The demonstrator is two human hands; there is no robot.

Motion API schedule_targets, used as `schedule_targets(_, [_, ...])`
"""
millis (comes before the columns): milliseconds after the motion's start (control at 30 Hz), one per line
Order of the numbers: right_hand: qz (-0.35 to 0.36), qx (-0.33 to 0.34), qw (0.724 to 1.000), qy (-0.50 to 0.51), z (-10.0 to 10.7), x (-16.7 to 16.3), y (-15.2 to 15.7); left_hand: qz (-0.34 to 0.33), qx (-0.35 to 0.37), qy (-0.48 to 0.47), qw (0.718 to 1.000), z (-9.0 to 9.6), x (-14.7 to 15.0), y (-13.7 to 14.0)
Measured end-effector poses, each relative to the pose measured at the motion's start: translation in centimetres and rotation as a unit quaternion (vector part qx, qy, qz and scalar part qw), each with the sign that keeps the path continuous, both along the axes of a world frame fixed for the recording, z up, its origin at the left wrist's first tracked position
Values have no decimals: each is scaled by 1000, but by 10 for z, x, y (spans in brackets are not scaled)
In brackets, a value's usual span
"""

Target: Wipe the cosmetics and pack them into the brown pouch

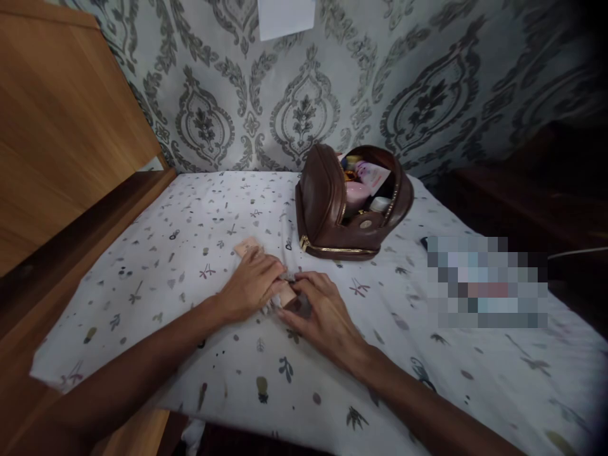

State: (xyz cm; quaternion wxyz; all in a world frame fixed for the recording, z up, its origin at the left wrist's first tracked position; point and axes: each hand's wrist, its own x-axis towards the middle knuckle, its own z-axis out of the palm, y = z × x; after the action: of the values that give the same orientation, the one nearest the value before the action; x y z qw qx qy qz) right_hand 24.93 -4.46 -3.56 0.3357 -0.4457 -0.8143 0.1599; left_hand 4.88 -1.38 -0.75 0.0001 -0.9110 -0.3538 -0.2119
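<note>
Near the middle of the bed-like surface, my left hand [254, 282] is closed over a slim beige box [286, 296]. The box's near end shows between my hands. Beyond my left knuckles a flat beige end [247, 245] sticks out; whether it belongs to the same box is hidden by the hand. Something clear and crinkled, like plastic wrap, shows around my fingers. My right hand [325, 310] has its thumb and fingers curled around the near end of the box. Its fingertips almost meet those of my left hand.
Behind my hands stands an open brown toiletry bag [323, 190] with tubes and containers inside. A blurred-out item [487, 282] lies at the right on the white patterned sheet [156, 272]. A wooden panel [61, 114] borders the left; a patterned wall [304, 95] rises behind.
</note>
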Motion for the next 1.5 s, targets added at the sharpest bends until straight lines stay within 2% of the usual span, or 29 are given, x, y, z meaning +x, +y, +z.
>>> schedule_targets(200, [-13, 14, 1000, -11, 0, -4, -3, 51, -28, -33, 998, -3, -5, 11])
schedule_targets(433, [-23, 7, 997, -76, 10, -7, -5, 55, -21, -39, 998, -2, -5, 12])
schedule_targets(667, [-18, -10, 996, -85, 14, -3, -3, 142, -23, -18, 989, -6, -41, 34])
schedule_targets(867, [-2, -38, 997, -63, 14, 2, 2, 131, -27, -32, 991, -6, -57, 48])
schedule_targets(1033, [8, -48, 998, -28, 15, 3, 0, 135, -3, -29, 990, 0, -36, 39])
schedule_targets(1167, [7, -41, 999, -14, 12, 2, -2, 53, 43, 3, 998, 1, 6, 10])
schedule_targets(1233, [-5, -39, 999, -10, 11, 2, -2, 36, 65, 23, 997, 3, 24, -1])
schedule_targets(1300, [-13, -42, 999, -7, 11, 2, -2, 28, 43, 39, 998, 8, 32, -2])
schedule_targets(1400, [5, -42, 999, -20, 14, 2, -3, 16, -80, 59, 995, 21, 23, 20])
schedule_targets(1467, [15, -35, 999, -38, 16, 2, -5, 55, -162, 69, 983, 29, 7, 44])
schedule_targets(1500, [15, -32, 998, -47, 17, 2, -5, 97, -179, 72, 976, 31, -4, 56])
